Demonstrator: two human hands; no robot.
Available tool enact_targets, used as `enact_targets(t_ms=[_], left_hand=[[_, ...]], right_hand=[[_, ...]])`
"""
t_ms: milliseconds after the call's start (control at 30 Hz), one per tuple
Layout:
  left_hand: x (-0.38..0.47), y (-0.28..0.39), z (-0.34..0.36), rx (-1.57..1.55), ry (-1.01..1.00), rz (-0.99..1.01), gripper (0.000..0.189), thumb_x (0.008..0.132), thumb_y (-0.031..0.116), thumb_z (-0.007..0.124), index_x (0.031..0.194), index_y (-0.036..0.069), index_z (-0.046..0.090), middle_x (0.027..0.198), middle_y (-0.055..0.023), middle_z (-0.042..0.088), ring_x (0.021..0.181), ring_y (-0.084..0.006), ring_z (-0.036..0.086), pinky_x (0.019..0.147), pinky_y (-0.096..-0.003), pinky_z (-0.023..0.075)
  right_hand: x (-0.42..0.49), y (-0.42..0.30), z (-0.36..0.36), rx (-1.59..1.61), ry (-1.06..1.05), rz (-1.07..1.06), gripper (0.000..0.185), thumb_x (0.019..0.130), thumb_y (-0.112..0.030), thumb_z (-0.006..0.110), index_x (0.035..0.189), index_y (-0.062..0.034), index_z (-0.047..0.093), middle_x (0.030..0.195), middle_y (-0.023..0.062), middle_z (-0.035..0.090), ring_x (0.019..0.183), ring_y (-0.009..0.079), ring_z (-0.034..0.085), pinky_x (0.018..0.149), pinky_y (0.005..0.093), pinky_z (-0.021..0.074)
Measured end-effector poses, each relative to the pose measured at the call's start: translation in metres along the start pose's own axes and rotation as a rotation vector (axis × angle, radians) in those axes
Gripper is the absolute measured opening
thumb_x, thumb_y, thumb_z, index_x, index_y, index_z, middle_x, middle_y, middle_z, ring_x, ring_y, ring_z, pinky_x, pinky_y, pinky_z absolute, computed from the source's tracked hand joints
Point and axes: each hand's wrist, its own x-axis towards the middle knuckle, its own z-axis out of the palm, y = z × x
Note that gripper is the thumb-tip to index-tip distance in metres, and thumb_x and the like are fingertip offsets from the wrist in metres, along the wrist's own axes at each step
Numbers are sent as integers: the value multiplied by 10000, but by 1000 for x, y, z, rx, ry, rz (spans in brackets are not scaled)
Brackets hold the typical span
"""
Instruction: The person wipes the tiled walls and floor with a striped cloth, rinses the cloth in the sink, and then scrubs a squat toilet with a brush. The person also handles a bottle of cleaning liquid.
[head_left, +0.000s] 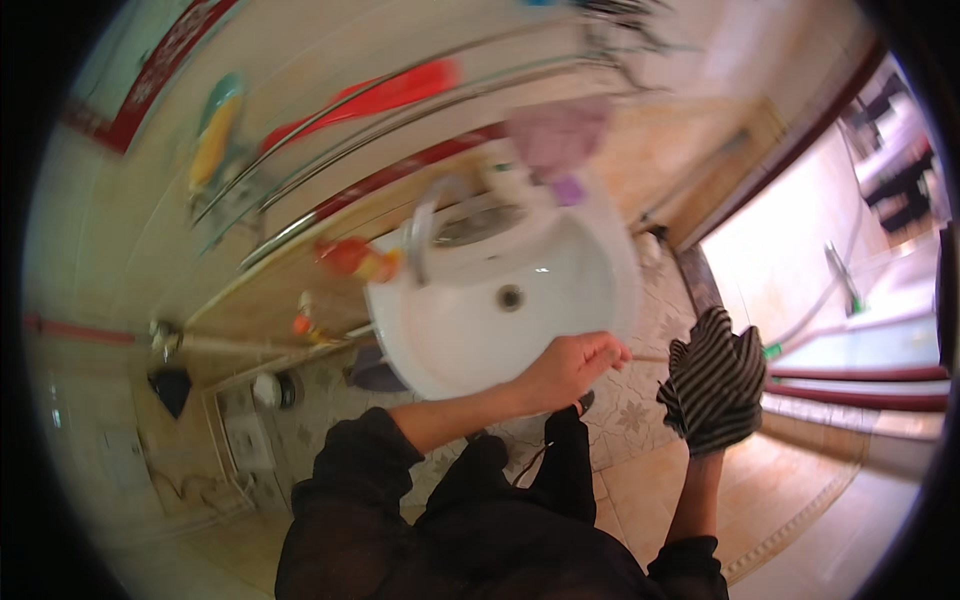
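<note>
My left hand (574, 369) hovers over the front right rim of a white washbasin (457, 330), its fingers curled together with nothing visible in them. To the right, a black-and-beige striped cloth (716, 382) covers my right hand; only the right wrist (705, 469) and forearm show below it. The cloth is bunched up, and the fingers beneath are hidden. The basin has a dark drain (510, 298), and no water shows in it. A curved tap (426, 225) rises at its back left.
An orange-red bottle (356, 259) and a purple object (568, 190) sit at the basin's edges. A mauve cloth (559, 135) hangs behind. Above runs a metal-railed shelf (420, 79) with a red item (375, 94). A bright doorway opens right; the floor (630, 409) is patterned tile.
</note>
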Motion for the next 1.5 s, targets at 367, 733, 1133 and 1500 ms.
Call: enact_targets(t_ms=[367,733,1133,1500], left_hand=[[-343,-210,-71,-476,764,-244,314,1009,252,437,1118,24,624,1041,-29,640,948,-118,577,843,-282,455],[-471,-271,-87,-867,1247,-418,324,1025,262,429,1186,9,553,1036,-121,654,871,-218,657,743,-324,515],[-384,-510,-189,-564,1200,-111,231,972,104,529,1181,8,552,999,-78,650,856,-147,625,732,-245,482],[-143,-659,-273,164,977,224,426,844,-38,495,1269,-19,483,1344,-266,438,1245,-414,440,1031,-427,384]], right_hand=[[-102,325,145,-138,-85,908,637,966,-530,355,1402,-70,423,1397,126,476,1252,301,481,1055,439,409],[-75,555,138,-335,99,717,489,999,-421,358,1313,-73,498,1324,110,519,1182,248,506,1002,378,424],[179,744,86,-1437,-327,-634,271,902,-210,517,963,40,604,985,160,637,895,316,561,806,391,441],[358,783,-128,-1779,-280,-1514,448,750,-324,719,1125,-90,649,1118,159,649,1042,355,602,936,453,458]])
